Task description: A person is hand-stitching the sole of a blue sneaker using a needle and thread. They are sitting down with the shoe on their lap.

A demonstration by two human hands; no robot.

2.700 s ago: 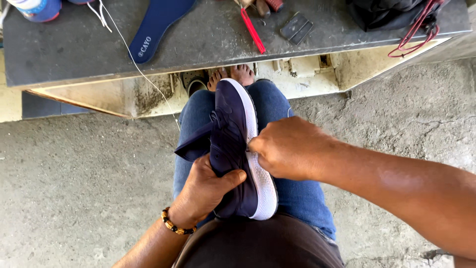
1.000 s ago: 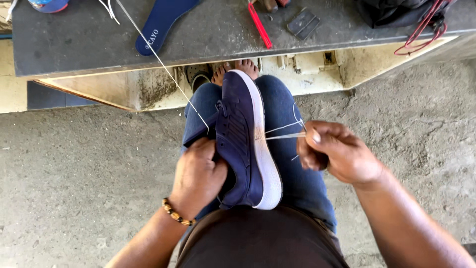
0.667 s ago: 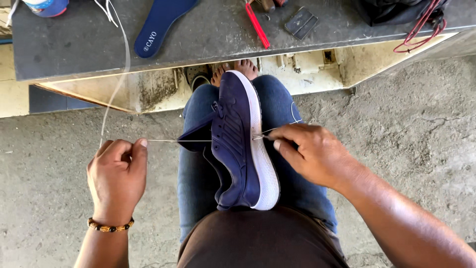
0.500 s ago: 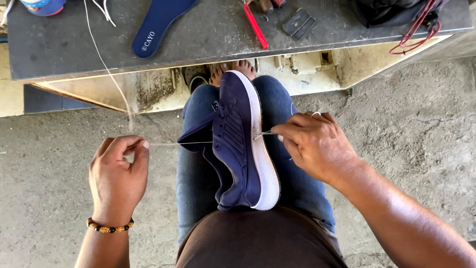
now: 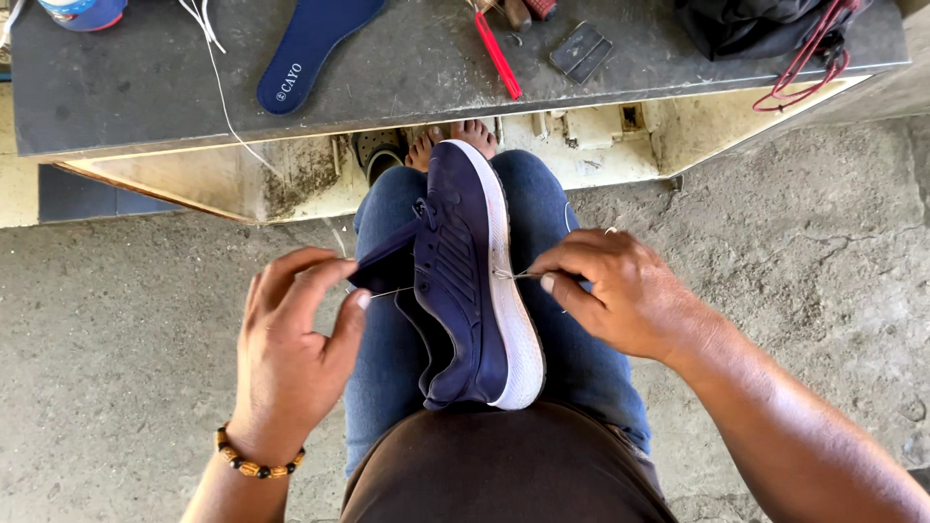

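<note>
Left hand's come back in from out wide, right up against the shoe now.

The navy shoe (image 5: 465, 281) with the white sole sits wedged on its side between my knees, toe pointing at the desk (image 5: 407, 77). A thin thread (image 5: 387, 292) runs through it near the sole edge. My left hand (image 5: 291, 349) has its grip pinched shut on the thread just beside the shoe's upper, beaded bracelet (image 5: 254, 463) on that wrist. My right hand (image 5: 620, 295) is touching the sole side, fingers closed on something thin at the stitch; can't tell if it's a needle or an awl. Further out on the desk: a blue insole (image 5: 310, 48), a red-handled tool (image 5: 497, 56), more white thread, and a dark bag (image 5: 756, 24) with red cord. Bare concrete floor (image 5: 116, 339) all round.
</note>
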